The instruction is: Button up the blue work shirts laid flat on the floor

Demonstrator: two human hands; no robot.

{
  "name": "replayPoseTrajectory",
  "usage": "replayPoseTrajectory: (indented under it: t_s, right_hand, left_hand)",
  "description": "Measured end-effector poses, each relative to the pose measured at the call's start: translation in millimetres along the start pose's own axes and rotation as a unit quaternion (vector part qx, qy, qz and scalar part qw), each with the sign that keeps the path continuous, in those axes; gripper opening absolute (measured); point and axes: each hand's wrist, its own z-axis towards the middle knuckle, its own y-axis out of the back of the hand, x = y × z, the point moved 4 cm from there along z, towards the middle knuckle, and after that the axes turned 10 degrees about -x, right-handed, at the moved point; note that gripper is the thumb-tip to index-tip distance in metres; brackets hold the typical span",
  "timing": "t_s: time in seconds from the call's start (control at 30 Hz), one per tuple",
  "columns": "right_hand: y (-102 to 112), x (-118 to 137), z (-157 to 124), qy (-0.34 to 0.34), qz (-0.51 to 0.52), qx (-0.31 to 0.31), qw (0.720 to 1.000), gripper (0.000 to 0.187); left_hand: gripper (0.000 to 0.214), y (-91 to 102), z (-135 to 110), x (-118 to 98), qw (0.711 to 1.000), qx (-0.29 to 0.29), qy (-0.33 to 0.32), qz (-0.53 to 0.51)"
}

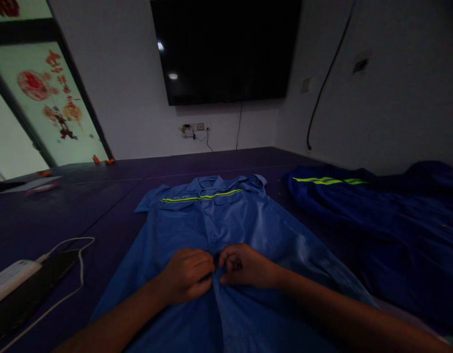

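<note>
A blue short-sleeved work shirt [174, 225] with a yellow-green stripe across the chest lies spread out, front side up, collar away from me. My left hand [191, 274] is closed at the front opening, its fingertips pinching the fabric edge. Facing it across the placket, my right hand [246, 264] has curled fingers and its thumb on the cloth, closed on the other edge of the shirt. A button [213, 239] shows on the placket just beyond the hands. What lies between the fingertips is mostly hidden.
Darker blue garments [388, 230] with a similar stripe are heaped on the right. On the left, a white power strip [13, 279] and its cable [81, 264] lie on the dark purple surface [112, 196]. A television [226, 49] hangs on the wall ahead.
</note>
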Motion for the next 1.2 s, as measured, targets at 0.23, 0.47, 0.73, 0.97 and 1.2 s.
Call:
replayPoseTrajectory:
  t_s: [0.23,0.47,0.73,0.97,1.2]
  right_hand:
    - [-1.5,1.8,0.1,0.016,-0.007,0.002,1.000,0.020]
    - [-1.5,1.9,-0.7,0.012,-0.013,0.003,1.000,0.011]
    - [-1.3,3.8,-1.6,-0.003,-0.008,0.002,1.000,0.016]
    - [-1.0,5.7,-2.4,0.003,-0.003,0.002,1.000,0.017]
    - [-1.5,5.0,-1.8,0.032,0.005,0.005,0.999,0.017]
  left_hand:
    - [0.008,-0.9,-0.7,0.7,1.000,-0.016,0.000,-0.014]
    - [0.007,-1.1,0.0,1.9,1.000,-0.010,0.006,-0.019]
    - [0.016,0.4,-2.9,2.2,0.999,-0.017,-0.042,0.000]
    - [0.021,0.7,-4.4,1.5,0.998,-0.015,-0.061,0.015]
    - [0.018,3.3,-3.5,1.6,0.998,-0.024,-0.053,0.027]
